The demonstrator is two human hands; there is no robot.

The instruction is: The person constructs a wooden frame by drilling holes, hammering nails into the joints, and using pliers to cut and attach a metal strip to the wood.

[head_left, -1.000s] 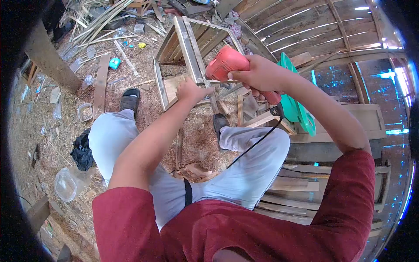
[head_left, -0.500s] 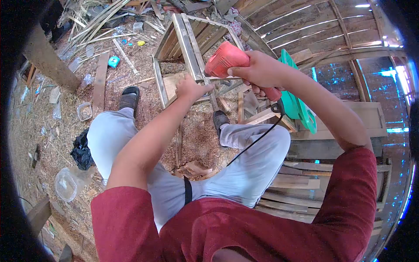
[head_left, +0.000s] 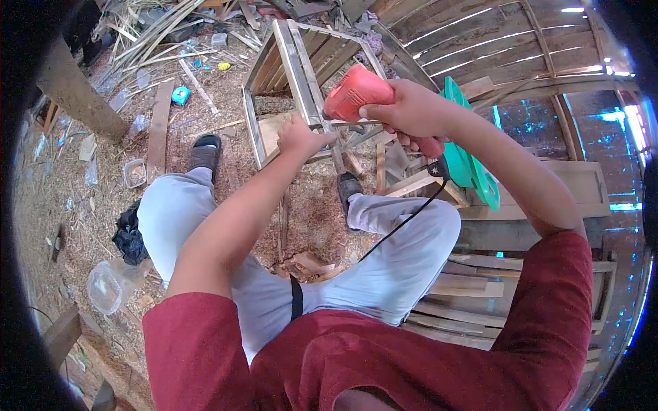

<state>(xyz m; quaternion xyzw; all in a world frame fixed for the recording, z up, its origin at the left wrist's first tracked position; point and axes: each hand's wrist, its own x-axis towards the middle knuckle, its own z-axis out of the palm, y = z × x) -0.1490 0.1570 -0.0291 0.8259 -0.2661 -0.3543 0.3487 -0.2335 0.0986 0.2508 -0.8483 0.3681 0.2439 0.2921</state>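
My right hand (head_left: 415,109) is wrapped round the handle of a red corded power drill (head_left: 356,94). The drill's front end points down toward a wooden frame (head_left: 299,72) of pale slats; its tip is hard to make out. A black cord (head_left: 411,218) runs from the handle down over my right thigh. Beside the drill, my left hand (head_left: 299,139) is closed on the near end of the frame's slats, with the thumb reaching toward the drill. Part of the slat ends is hidden beneath that hand.
A green plastic chair or stool (head_left: 473,175) stands right of the frame. Boards (head_left: 459,285) lie stacked at my right. Wood strips (head_left: 154,44), a turquoise tape measure (head_left: 180,95), a clear tub (head_left: 135,173) and a black bag (head_left: 129,236) lie on the shaving-covered floor. A post (head_left: 82,96) rises at left.
The view has shifted very slightly. Both hands, the drill and the frame keep almost the same places relative to one another.
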